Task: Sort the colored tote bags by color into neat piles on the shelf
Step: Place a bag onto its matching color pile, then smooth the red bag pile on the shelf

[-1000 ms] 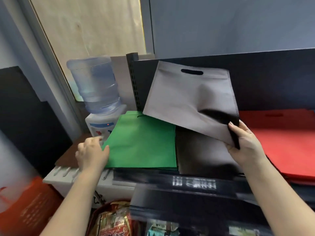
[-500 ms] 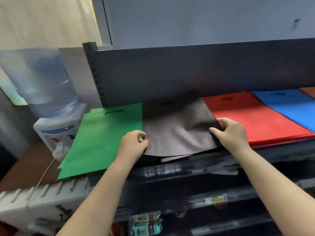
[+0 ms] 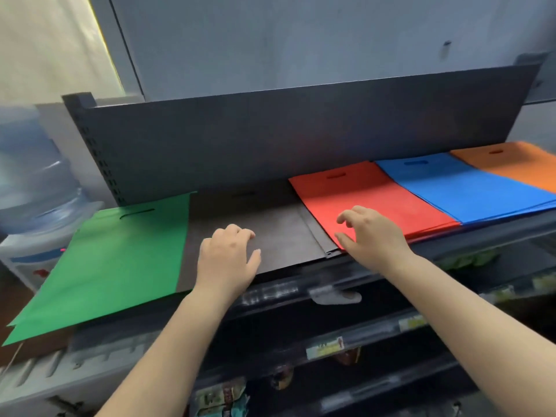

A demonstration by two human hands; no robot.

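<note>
My left hand lies flat, fingers together, on the grey pile to pin it square. That pile sits between the green bags and red pile. My right hand hovers spread, holding nothing, at its right edge.

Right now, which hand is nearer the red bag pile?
Right. The right hand hovers over the red bag pile's front left corner, fingers spread. The left hand rests flat on the grey bag pile, one pile to the left.
</note>
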